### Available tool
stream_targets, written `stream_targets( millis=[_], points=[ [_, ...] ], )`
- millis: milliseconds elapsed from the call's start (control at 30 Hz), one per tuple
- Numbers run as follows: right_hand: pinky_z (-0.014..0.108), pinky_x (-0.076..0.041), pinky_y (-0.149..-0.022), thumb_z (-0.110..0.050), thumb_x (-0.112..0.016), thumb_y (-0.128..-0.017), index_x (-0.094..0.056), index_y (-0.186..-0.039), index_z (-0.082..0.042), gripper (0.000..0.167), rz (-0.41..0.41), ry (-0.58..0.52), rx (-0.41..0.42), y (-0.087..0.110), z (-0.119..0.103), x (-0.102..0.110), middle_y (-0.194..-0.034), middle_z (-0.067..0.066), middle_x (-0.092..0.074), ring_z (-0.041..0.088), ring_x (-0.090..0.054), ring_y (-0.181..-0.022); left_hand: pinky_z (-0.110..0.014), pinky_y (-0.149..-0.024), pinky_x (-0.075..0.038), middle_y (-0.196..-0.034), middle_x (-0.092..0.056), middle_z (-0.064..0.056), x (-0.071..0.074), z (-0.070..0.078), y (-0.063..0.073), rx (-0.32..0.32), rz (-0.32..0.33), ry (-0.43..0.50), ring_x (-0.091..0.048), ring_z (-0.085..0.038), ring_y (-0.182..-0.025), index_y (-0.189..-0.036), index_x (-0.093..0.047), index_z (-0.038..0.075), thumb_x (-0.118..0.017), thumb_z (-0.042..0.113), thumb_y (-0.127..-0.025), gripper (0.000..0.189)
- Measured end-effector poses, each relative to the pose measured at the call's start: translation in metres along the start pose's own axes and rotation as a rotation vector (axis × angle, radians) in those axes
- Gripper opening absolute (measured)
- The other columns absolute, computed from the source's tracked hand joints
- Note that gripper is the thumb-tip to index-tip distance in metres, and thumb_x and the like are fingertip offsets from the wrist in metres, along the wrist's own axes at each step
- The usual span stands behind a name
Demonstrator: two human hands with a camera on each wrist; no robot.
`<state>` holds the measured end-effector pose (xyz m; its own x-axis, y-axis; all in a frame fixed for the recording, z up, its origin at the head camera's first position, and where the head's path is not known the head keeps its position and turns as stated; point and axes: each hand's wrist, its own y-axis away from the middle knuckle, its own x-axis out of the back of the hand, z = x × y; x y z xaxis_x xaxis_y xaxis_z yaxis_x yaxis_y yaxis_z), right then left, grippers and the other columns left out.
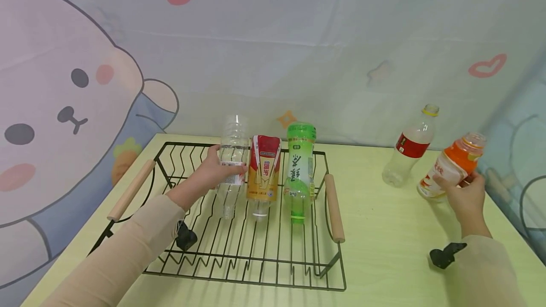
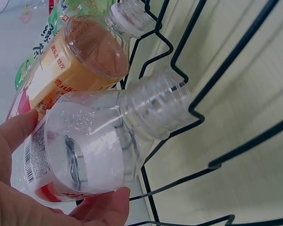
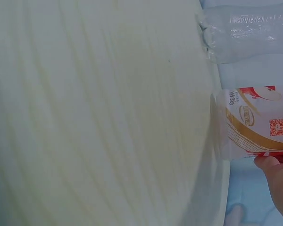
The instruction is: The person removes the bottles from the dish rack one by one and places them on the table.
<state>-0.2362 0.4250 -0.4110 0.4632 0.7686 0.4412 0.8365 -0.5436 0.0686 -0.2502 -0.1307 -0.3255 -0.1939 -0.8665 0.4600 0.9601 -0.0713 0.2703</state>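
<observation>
My left hand (image 1: 211, 174) grips a clear plastic bottle (image 1: 228, 198), held neck down in the black wire dish rack (image 1: 243, 282). In the left wrist view the open neck of this clear bottle (image 2: 155, 106) is against the rack's wires. Beside it, also neck down, stand a red-and-yellow drink bottle (image 1: 263, 169) and a green tea bottle (image 1: 300, 169). On the right, my right hand (image 1: 467, 200) holds an orange-and-white labelled bottle (image 1: 454, 160), uncapped and mouth up. Its base (image 3: 224, 125) is close to the tabletop; contact is unclear.
A clear bottle with a red label (image 1: 411, 145) stands uncapped on the table, just left of the orange one. Wooden handles (image 1: 334, 210) flank the rack. A printed cloth (image 1: 332, 60) hangs behind the pale yellow-green table (image 1: 384, 250).
</observation>
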Motion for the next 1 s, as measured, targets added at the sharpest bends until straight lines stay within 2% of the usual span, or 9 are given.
stream_targets(
  millis=[133,267,500,567,700,767,1000],
  points=[
    [0.044,-0.030,-0.113,-0.037,-0.065,-0.089,-0.006,-0.149,-0.003,0.091,0.000,-0.001,-0.002,-0.0002,0.0017,-0.0005,-0.136,0.014,-0.032,0.035,-0.030,-0.136,-0.062,-0.100,-0.038,-0.144,-0.032,-0.026,-0.0010,0.0002,0.0001,0.013,-0.001,0.004,-0.039,-0.042,-0.130,-0.151,0.003,0.009,-0.072,0.035,-0.086,0.103],
    [0.044,-0.031,-0.113,-0.038,-0.066,-0.089,-0.007,-0.149,-0.004,0.091,0.006,-0.002,-0.004,0.0000,0.0044,-0.0011,-0.128,0.006,-0.035,0.034,-0.032,-0.133,-0.064,-0.100,-0.037,-0.139,-0.036,-0.025,-0.0017,0.0005,0.0005,0.012,-0.008,0.017,-0.042,-0.042,-0.127,-0.150,0.001,0.007,-0.071,0.034,-0.087,0.100],
    [0.045,-0.032,-0.111,-0.040,-0.066,-0.088,-0.007,-0.149,-0.003,0.092,0.016,0.020,0.000,0.0009,0.0046,-0.0044,-0.137,0.016,-0.030,0.035,-0.031,-0.129,-0.060,-0.097,-0.041,-0.139,-0.036,-0.024,-0.0007,0.0000,0.0005,0.034,0.003,-0.014,-0.042,-0.041,-0.127,-0.150,0.000,0.008,-0.071,0.038,-0.086,0.100],
    [0.043,-0.033,-0.110,-0.039,-0.066,-0.088,-0.008,-0.149,-0.003,0.091,0.021,0.015,0.005,0.0017,0.0038,-0.0051,-0.136,0.014,-0.030,0.032,-0.034,-0.125,-0.059,-0.096,-0.042,-0.140,-0.036,-0.024,0.0000,-0.0002,0.0007,0.040,0.004,-0.023,-0.043,-0.041,-0.126,-0.150,0.000,0.009,-0.071,0.039,-0.086,0.101],
    [0.037,-0.036,-0.106,-0.037,-0.067,-0.088,-0.010,-0.148,-0.005,0.089,0.034,0.007,0.015,0.0031,0.0029,-0.0067,-0.126,0.001,-0.033,0.017,-0.039,-0.111,-0.057,-0.094,-0.043,-0.141,-0.036,-0.023,0.0001,0.0003,0.0019,0.055,0.009,-0.036,-0.042,-0.041,-0.127,-0.150,0.000,0.010,-0.071,0.042,-0.085,0.101],
    [0.037,-0.036,-0.106,-0.037,-0.067,-0.088,-0.009,-0.148,-0.006,0.089,0.032,0.000,0.017,0.0032,0.0030,-0.0070,-0.124,-0.002,-0.033,0.016,-0.039,-0.110,-0.057,-0.093,-0.044,-0.142,-0.035,-0.023,-0.0002,0.0005,0.0020,0.061,0.010,-0.036,-0.042,-0.041,-0.127,-0.150,0.000,0.011,-0.071,0.042,-0.085,0.101],
    [0.042,-0.032,-0.112,-0.038,-0.066,-0.089,-0.005,-0.149,-0.008,0.091,0.012,-0.015,0.012,0.0013,0.0068,-0.0056,-0.133,0.008,-0.031,0.031,-0.034,-0.125,-0.058,-0.092,-0.045,-0.146,-0.030,-0.025,-0.0001,0.0009,0.0020,0.061,0.014,-0.031,-0.040,-0.042,-0.129,-0.150,0.001,0.010,-0.070,0.042,-0.086,0.101]
  ],
)
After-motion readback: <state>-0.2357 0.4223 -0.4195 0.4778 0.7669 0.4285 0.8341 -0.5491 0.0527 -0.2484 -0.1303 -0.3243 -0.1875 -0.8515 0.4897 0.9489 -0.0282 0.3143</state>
